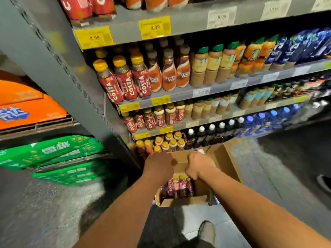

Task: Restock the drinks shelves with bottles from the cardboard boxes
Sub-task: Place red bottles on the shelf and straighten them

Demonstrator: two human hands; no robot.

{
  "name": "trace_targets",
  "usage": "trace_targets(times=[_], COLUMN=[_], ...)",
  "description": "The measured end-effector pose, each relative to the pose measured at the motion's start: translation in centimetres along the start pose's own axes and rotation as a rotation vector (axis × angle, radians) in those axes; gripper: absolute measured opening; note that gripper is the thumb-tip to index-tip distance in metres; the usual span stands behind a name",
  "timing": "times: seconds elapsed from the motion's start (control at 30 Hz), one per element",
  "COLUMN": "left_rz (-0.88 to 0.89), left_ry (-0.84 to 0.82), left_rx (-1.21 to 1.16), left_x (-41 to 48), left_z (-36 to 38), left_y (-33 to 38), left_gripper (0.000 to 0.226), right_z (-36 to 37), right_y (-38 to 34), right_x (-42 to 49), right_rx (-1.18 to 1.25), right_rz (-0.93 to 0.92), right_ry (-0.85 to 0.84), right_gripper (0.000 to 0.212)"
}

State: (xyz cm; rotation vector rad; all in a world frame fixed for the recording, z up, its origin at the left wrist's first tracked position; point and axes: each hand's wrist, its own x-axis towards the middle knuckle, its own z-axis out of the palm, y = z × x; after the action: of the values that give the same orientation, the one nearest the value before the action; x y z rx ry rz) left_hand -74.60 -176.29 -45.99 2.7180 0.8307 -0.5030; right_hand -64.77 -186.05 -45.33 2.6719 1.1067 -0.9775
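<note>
Head view, left hand: reaches down over the left part of the open cardboard box. Only its back shows and its fingers are hidden under it, so I cannot tell whether they grip anything.
Right hand: beside the left hand, over the middle of the box. Its fingers are curled under like a fist, but I cannot tell whether they close on anything.
Box: on the floor in front of the shelves, flaps open, directly under both sets of fingers.
Costa bottles: dark red with yellow caps, upright in a row at the near end of the box, just below the right fingers and on the camera's side of them.
Yellow-capped bottles: on the bottom shelf, just beyond the left fingers.
White-capped bottles: black, beyond the right fingers.
Price tags: yellow, on shelf edges high above the fingers.
Green packs: stacked well left of the fingers.
Shoe: on the floor, nearer the camera than the fingers.
</note>
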Motion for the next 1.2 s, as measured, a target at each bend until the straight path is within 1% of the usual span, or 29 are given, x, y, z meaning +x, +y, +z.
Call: trace_targets(times=[0.07, 0.17, 0.27, 0.4, 0.53, 0.63, 0.7, 0.8, 0.9, 0.97, 1.03, 1.1, 1.2], left_rz=[0.005, -0.012, -0.059, -0.120, -0.136, -0.156, -0.202, -0.279, -0.337, -0.388, -0.467, -0.558, -0.641], left_ry=[-0.035, -0.072, -0.105, -0.101, -0.178, -0.254, -0.289, -0.360, -0.504, -0.559, -0.570, -0.568, -0.493], left_rx=[0.002, 0.008, -0.069, -0.171, -0.223, -0.248, -0.307, -0.400, -0.452, -0.481, -0.527, -0.579, -0.682], left_x=[0.7, 2.1, 3.5, 6.7, 9.7, 11.7, 13.3, 15.3, 17.2, 19.0, 21.0, 22.8, 24.9], left_z=[1.9, 4.9, 7.6, 11.7, 17.9, 22.9, 26.4, 31.7, 36.8, 39.6, 42.2, 44.6, 48.4], left_y=[0.5, 0.7, 1.4, 2.3, 2.8, 2.0, 1.1, 0.2, -0.6, -1.4, -2.2, -2.9, -3.4], left_gripper=[0.029, 0.026, 0.024, 0.019, 0.018, 0.023, 0.025, 0.023, 0.023, 0.026, 0.029, 0.035, 0.044], right_z=[1.3, 3.0, 5.2, 8.4, 13.5, 18.4, 22.0, 27.6, 32.5, 35.6, 38.8, 41.1, 44.0], right_y=[0.9, 2.4, 4.2, 7.3, 10.1, 11.2, 11.8, 12.7, 12.7, 12.5, 12.8, 13.2, 14.1], right_x=[1.2, 3.1, 5.1, 8.7, 13.1, 16.2, 18.6, 22.8, 26.6, 29.2, 31.5, 33.2, 35.1], right_rx=[0.026, 0.049, 0.086, 0.166, 0.235, 0.276, 0.293, 0.288, 0.291, 0.321, 0.342, 0.352, 0.438], right_rz=[0.007, 0.020, 0.026, 0.071, 0.123, 0.133, 0.133, 0.147, 0.158, 0.194, 0.243, 0.265, 0.339], right_ry=[-0.019, -0.034, -0.094, -0.147, -0.196, -0.251, -0.289, -0.378, -0.445, -0.463, -0.468, -0.477, -0.433], right_gripper=[0.036, 0.037, 0.035, 0.035, 0.033, 0.028, 0.027, 0.030, 0.035, 0.036, 0.038, 0.045, 0.054])
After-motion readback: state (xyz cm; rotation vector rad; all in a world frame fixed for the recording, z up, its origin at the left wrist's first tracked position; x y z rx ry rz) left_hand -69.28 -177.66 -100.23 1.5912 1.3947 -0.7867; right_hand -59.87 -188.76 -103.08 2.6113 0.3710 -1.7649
